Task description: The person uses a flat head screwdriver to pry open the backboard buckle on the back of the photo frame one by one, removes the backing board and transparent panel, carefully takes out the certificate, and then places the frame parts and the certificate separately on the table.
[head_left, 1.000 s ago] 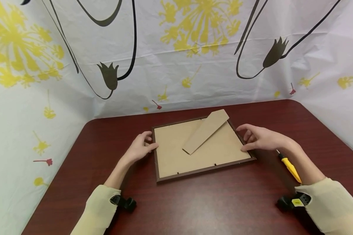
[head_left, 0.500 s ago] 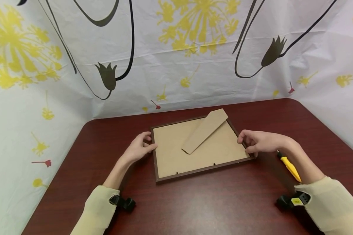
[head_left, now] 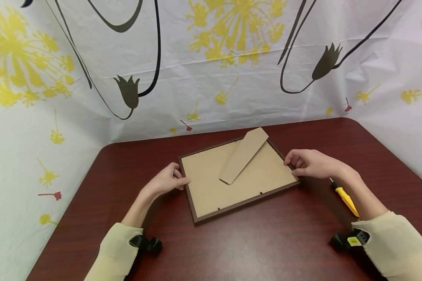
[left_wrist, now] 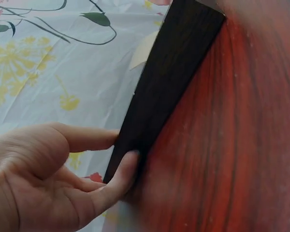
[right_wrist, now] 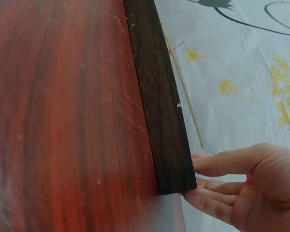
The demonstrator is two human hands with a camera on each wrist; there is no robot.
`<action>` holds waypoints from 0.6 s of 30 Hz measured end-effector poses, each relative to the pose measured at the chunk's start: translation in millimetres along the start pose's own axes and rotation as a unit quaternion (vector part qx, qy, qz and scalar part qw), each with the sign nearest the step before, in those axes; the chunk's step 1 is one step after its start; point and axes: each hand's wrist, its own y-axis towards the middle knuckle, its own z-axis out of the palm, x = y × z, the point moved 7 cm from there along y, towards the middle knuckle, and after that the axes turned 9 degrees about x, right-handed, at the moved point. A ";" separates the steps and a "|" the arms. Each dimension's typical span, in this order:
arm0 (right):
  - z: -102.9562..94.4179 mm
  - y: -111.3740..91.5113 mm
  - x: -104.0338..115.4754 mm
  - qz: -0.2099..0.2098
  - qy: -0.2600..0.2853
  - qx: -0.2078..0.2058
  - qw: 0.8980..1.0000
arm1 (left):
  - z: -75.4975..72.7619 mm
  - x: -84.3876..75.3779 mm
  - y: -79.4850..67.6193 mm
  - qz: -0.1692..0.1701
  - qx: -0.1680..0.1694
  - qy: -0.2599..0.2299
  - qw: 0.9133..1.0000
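Observation:
A picture frame (head_left: 246, 202) lies back side up on the table, its tan backing board (head_left: 204, 175) facing me. Slanting across that board is a flat easel leg (head_left: 244, 156), its far end past the frame's far edge. My left hand (head_left: 165, 179) holds the left side, thumb over the back edge. On the right side, near the close corner, my right hand (head_left: 313, 164) pinches the frame between thumb and fingers. Both wrist views show the dark outer side of the frame, with the left hand (left_wrist: 53, 179) and right hand (right_wrist: 249, 186) at its edge.
A screwdriver with a yellow handle (head_left: 346, 200) lies right of the frame, beside my right forearm. The dark red wooden table (head_left: 253, 246) ends at a white curtain (head_left: 211, 89) with a floral print, behind and at both sides.
The frame has turned slightly counterclockwise: its near left corner came closer and its right side went farther away. My right fingers closed on the edge; the left hand moved a little nearer.

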 end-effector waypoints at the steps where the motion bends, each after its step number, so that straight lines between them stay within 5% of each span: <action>1: -0.3 0.5 2.1 -0.006 -0.011 -0.008 1.000 | -1.8 -0.3 0.0 0.003 -0.013 0.010 1.000; 6: 2.7 5.0 15.7 -0.042 -0.068 -0.042 0.996 | -12.3 3.1 0.1 0.044 -0.067 0.021 0.997; 10: 7.9 9.0 28.8 -0.076 -0.094 -0.042 0.992 | -15.9 6.5 0.6 0.082 -0.069 0.025 0.994; 18: 29.0 16.2 44.2 -0.155 0.020 0.054 0.986 | -14.7 2.8 3.5 0.122 -0.049 0.072 0.989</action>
